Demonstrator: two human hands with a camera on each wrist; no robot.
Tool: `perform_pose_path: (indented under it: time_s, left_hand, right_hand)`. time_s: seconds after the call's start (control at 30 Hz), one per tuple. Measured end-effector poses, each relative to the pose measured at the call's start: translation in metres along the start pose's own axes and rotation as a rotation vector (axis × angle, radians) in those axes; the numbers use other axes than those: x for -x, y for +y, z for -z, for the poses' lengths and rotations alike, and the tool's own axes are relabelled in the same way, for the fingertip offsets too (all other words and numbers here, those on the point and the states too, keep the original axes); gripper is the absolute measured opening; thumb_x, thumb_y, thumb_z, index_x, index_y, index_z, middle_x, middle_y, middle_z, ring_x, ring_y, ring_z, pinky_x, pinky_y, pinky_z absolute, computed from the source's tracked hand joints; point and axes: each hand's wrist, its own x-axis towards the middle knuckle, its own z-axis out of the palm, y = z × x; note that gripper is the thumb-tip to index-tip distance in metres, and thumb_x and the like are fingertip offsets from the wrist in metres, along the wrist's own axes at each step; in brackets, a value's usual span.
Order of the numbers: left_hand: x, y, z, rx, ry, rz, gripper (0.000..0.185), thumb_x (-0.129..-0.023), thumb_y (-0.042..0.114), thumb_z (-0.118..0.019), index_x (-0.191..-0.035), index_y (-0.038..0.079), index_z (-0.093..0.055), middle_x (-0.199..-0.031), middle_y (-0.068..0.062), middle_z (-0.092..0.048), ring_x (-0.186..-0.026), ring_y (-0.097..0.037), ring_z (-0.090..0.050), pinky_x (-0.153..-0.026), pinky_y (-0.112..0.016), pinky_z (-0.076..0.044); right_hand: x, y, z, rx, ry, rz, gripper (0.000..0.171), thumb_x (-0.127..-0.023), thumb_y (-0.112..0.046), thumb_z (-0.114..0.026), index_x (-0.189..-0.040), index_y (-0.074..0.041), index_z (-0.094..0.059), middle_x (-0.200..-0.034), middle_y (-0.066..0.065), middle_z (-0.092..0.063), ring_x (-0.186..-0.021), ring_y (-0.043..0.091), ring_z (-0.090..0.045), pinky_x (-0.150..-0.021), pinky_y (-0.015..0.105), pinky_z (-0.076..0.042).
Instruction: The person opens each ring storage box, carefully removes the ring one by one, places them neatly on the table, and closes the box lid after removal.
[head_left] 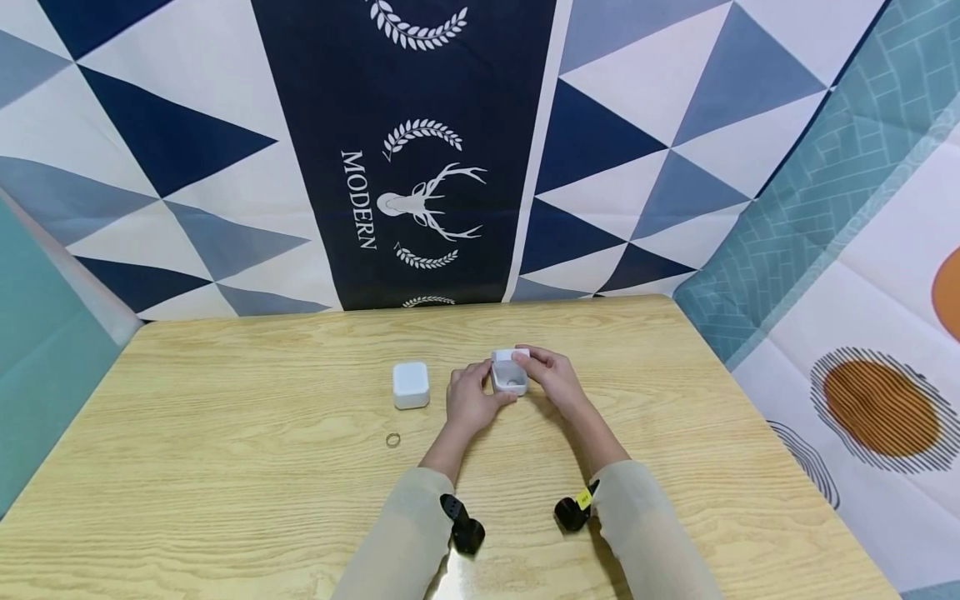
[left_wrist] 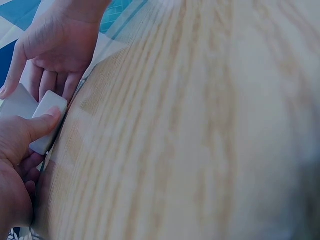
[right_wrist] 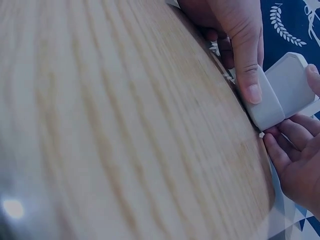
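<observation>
A small white hinged box [head_left: 511,388] stands on the wooden table with its lid [head_left: 507,355] raised. My left hand [head_left: 471,400] grips the box's lower part from the left, its thumb [right_wrist: 253,92] lying along the front wall. My right hand [head_left: 557,379] holds the raised lid, thumb on the inside and fingers behind or beside it. Something small seems to lie inside the box, too small to make out. In the right wrist view the lid [right_wrist: 291,82] tilts back from the base [right_wrist: 270,110].
A second white box [head_left: 411,385], closed, stands left of my left hand. A thin ring [head_left: 393,440] lies in front of that box on the wooden table [head_left: 247,467]. Patterned cloth [head_left: 615,150] hangs along the table's far edge.
</observation>
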Motion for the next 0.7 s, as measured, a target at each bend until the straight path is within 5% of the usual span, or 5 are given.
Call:
perform_pose_path:
  time_s: [0.7]
  left_hand:
    - [0.0,-0.0005,-0.0008,-0.028,0.008,-0.015,0.072,-0.074,0.037,-0.077,-0.134,0.008,-0.051,-0.133,-0.007,-0.055,-0.111,-0.025,-0.046,-0.095,-0.04,-0.037]
  right_hand:
    - [0.0055,-0.0085,-0.0004,-0.031,0.009,-0.002,0.049,-0.091,-0.032,-0.061,-0.129,-0.002,-0.052,-0.124,0.022,-0.06,-0.115,0.025,-0.058,-0.1,0.039,-0.044]
